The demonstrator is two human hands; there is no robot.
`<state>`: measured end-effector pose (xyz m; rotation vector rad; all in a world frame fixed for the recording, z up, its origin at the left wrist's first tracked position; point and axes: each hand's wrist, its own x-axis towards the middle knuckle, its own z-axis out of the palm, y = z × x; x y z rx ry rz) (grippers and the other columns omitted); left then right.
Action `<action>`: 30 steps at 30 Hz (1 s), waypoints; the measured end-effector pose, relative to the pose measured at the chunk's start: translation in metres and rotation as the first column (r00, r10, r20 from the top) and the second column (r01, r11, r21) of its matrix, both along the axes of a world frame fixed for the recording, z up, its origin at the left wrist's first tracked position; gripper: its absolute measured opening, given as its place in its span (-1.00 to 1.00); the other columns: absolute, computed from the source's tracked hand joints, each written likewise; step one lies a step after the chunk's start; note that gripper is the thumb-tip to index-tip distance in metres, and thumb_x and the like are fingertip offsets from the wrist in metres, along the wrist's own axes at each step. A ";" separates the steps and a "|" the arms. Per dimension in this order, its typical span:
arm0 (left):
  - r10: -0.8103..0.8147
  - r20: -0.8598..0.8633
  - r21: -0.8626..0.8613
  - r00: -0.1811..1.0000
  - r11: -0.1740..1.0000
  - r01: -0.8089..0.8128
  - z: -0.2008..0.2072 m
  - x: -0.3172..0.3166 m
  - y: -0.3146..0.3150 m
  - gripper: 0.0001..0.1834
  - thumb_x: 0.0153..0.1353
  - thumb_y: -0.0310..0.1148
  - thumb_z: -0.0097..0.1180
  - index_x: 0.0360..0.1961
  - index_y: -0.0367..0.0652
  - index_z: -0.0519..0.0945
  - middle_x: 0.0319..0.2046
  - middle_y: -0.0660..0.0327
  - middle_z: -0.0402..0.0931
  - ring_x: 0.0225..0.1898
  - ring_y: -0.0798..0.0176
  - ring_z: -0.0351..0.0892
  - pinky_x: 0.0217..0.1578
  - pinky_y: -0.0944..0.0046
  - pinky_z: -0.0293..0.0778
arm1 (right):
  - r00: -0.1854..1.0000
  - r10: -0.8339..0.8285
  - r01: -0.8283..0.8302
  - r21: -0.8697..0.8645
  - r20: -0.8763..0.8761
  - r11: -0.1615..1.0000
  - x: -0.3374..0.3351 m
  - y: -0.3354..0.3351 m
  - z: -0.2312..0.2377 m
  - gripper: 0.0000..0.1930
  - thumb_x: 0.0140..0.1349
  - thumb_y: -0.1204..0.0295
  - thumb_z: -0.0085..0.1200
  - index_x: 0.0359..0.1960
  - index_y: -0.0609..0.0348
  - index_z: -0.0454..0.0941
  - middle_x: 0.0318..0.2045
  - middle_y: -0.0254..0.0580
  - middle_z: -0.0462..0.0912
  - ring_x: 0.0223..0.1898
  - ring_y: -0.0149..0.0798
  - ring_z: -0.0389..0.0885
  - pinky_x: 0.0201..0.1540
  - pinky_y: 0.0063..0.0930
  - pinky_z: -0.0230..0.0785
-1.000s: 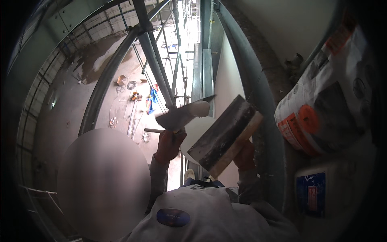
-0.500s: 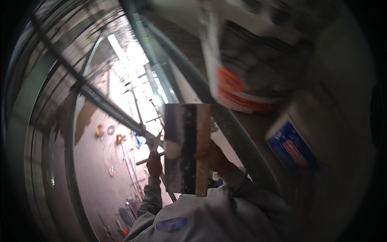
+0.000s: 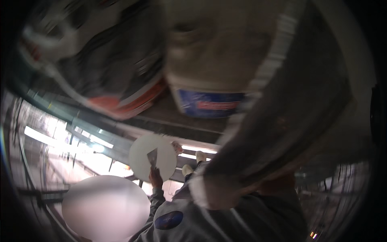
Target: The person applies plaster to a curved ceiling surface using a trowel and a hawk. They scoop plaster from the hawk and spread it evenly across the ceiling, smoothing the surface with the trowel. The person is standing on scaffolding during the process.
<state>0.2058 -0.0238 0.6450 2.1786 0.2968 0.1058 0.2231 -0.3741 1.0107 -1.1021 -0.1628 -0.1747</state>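
Observation:
My left hand [image 3: 156, 178] is closed around the handle of a putty knife [image 3: 152, 155], its thin triangular blade pointing up. Behind the blade is a round, smooth white surface [image 3: 139, 159]; whether it is a lid or a full bucket I cannot tell. A large, dark, pale-edged shape [image 3: 258, 137] looms close on the right, smeared by motion. It may be the board seen earlier. A reddish-brown patch [image 3: 280, 184] below it may be part of my right hand, whose fingers I cannot make out.
A dark container with an orange band [image 3: 129, 103] and a pale tub with a blue label [image 3: 209, 103] stand ahead. Near the white disc are my light shoes [image 3: 200, 156]. A pale, blurred oval [image 3: 105, 207] lies lower left, beside metal framing.
The view has swung, bringing the containers across the top and the white disc into sight. The black-faced, wood-edged board is no longer plainly visible in my right hand. The putty knife stays in my left.

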 end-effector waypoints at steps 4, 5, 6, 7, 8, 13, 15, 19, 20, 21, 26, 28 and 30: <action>-0.087 -0.034 -0.043 0.996 0.995 0.085 -0.053 -0.007 0.003 -0.72 0.11 -0.48 0.01 -0.12 -0.33 0.43 -0.55 0.05 0.45 -0.52 0.11 0.40 -0.48 0.09 0.31 | 0.845 -0.529 0.496 0.252 0.080 0.831 -0.059 -0.085 0.006 -0.50 -0.10 0.31 0.07 -0.07 0.25 0.36 -0.23 -0.11 0.51 -0.21 -0.16 0.53 -0.07 -0.29 0.40; -0.168 0.069 -0.026 0.983 0.985 0.170 -0.092 -0.008 0.006 -0.71 0.08 -0.49 0.01 -0.13 -0.30 0.43 -0.63 0.13 0.35 -0.56 0.20 0.31 -0.54 0.13 0.25 | 0.768 -0.636 0.597 0.277 0.071 0.753 -0.079 -0.101 0.010 -0.52 -0.09 0.32 0.05 -0.08 0.24 0.38 -0.23 -0.10 0.52 -0.21 -0.15 0.53 -0.07 -0.28 0.40; -0.214 0.116 -0.038 0.970 0.975 0.219 -0.088 -0.008 -0.004 -0.71 0.10 -0.45 -0.03 -0.12 -0.26 0.43 -0.64 0.12 0.35 -0.56 0.21 0.30 -0.54 0.13 0.24 | 0.687 -0.724 0.669 0.335 0.060 0.663 -0.099 -0.123 0.007 -0.54 -0.08 0.33 0.02 -0.09 0.24 0.39 -0.23 -0.10 0.53 -0.21 -0.14 0.54 -0.07 -0.28 0.41; -0.168 -0.210 -0.102 0.963 0.984 0.149 -0.091 -0.001 -0.006 -0.72 0.13 -0.39 -0.06 -0.12 -0.24 0.44 -0.60 0.10 0.43 -0.55 0.17 0.40 -0.55 0.11 0.28 | 0.616 -0.787 0.721 0.382 0.029 0.578 -0.117 -0.140 0.002 -0.56 -0.07 0.34 -0.01 -0.10 0.24 0.40 -0.24 -0.10 0.54 -0.22 -0.14 0.55 -0.07 -0.27 0.41; -0.162 -0.337 -0.087 0.927 0.986 0.141 -0.080 0.012 -0.015 -0.72 0.13 -0.39 -0.07 -0.13 -0.24 0.44 -0.60 0.10 0.43 -0.55 0.17 0.40 -0.55 0.11 0.28 | 0.560 -0.828 0.752 0.430 -0.017 0.500 -0.132 -0.152 -0.006 -0.58 -0.06 0.35 -0.03 -0.11 0.23 0.41 -0.24 -0.09 0.55 -0.22 -0.13 0.55 -0.06 -0.26 0.42; -0.389 -0.254 -0.248 0.886 0.911 0.329 -0.011 0.061 -0.200 -0.73 0.14 -0.37 -0.07 -0.14 -0.23 0.45 -0.60 0.11 0.43 -0.55 0.18 0.40 -0.55 0.11 0.28 | 0.476 -0.869 0.765 0.551 -0.136 0.333 -0.206 -0.272 0.009 -0.68 -0.08 0.47 -0.07 -0.20 0.21 0.43 -0.28 -0.11 0.53 -0.22 -0.14 0.54 -0.12 -0.24 0.43; -0.487 -0.236 -0.253 0.841 0.866 0.430 -0.003 0.093 -0.208 -0.73 0.14 -0.36 -0.07 -0.14 -0.23 0.45 -0.60 0.11 0.42 -0.55 0.18 0.40 -0.55 0.12 0.28 | 0.302 -0.934 0.825 0.543 -0.189 0.157 -0.204 -0.242 -0.036 -0.72 -0.06 0.45 -0.06 -0.24 0.21 0.43 -0.32 -0.11 0.54 -0.24 -0.15 0.56 -0.15 -0.27 0.44; -0.626 -0.147 -0.372 0.766 0.753 0.543 0.028 0.101 -0.290 -0.73 0.14 -0.35 -0.07 -0.15 -0.23 0.45 -0.61 0.11 0.42 -0.56 0.19 0.40 -0.55 0.12 0.28 | 0.272 -0.948 0.820 0.556 -0.164 0.139 -0.243 -0.289 -0.048 -0.81 -0.04 0.44 -0.03 -0.34 0.20 0.43 -0.41 -0.16 0.54 -0.31 -0.20 0.56 -0.20 -0.34 0.46; -0.646 -0.126 -0.389 0.753 0.730 0.562 0.038 0.100 -0.320 -0.73 0.14 -0.34 -0.07 -0.16 -0.23 0.45 -0.61 0.12 0.42 -0.56 0.19 0.40 -0.55 0.12 0.28 | 0.228 -0.960 0.852 0.511 -0.166 0.114 -0.245 -0.313 -0.044 -0.82 -0.04 0.45 -0.02 -0.35 0.20 0.42 -0.43 -0.17 0.54 -0.33 -0.21 0.56 -0.22 -0.35 0.46; -0.665 -0.116 -0.391 0.738 0.713 0.581 0.047 0.099 -0.342 -0.73 0.15 -0.34 -0.07 -0.16 -0.23 0.45 -0.61 0.12 0.42 -0.56 0.19 0.40 -0.55 0.12 0.28 | 0.186 -0.967 0.880 0.467 -0.176 0.084 -0.240 -0.335 -0.043 -0.82 -0.04 0.45 -0.02 -0.37 0.20 0.42 -0.44 -0.18 0.53 -0.36 -0.22 0.55 -0.23 -0.35 0.47; -0.750 -0.105 -0.440 0.653 0.624 0.646 0.077 0.078 -0.413 -0.73 0.15 -0.32 -0.08 -0.17 -0.23 0.46 -0.61 0.12 0.41 -0.56 0.20 0.39 -0.55 0.13 0.29 | 0.175 -0.959 0.862 0.505 -0.224 0.039 -0.285 -0.407 -0.059 -0.75 -0.05 0.46 -0.02 -0.28 0.25 0.42 -0.42 -0.15 0.54 -0.40 -0.18 0.57 -0.24 -0.33 0.49; -0.760 -0.089 -0.459 0.644 0.605 0.650 0.094 0.073 -0.435 -0.73 0.15 -0.31 -0.08 -0.18 -0.23 0.46 -0.62 0.13 0.41 -0.56 0.20 0.39 -0.56 0.13 0.29 | 0.171 -0.942 0.906 0.422 -0.291 0.034 -0.287 -0.414 -0.055 -0.81 -0.04 0.47 0.00 -0.34 0.21 0.42 -0.47 -0.19 0.51 -0.45 -0.21 0.54 -0.31 -0.36 0.47; -0.774 -0.074 -0.473 0.629 0.583 0.661 0.107 0.069 -0.445 -0.73 0.15 -0.31 -0.08 -0.18 -0.23 0.46 -0.62 0.13 0.40 -0.57 0.20 0.39 -0.56 0.14 0.29 | 0.100 -0.958 0.946 0.324 -0.267 0.008 -0.283 -0.412 -0.043 -0.80 -0.03 0.47 0.00 -0.33 0.21 0.42 -0.46 -0.18 0.51 -0.45 -0.22 0.54 -0.33 -0.39 0.47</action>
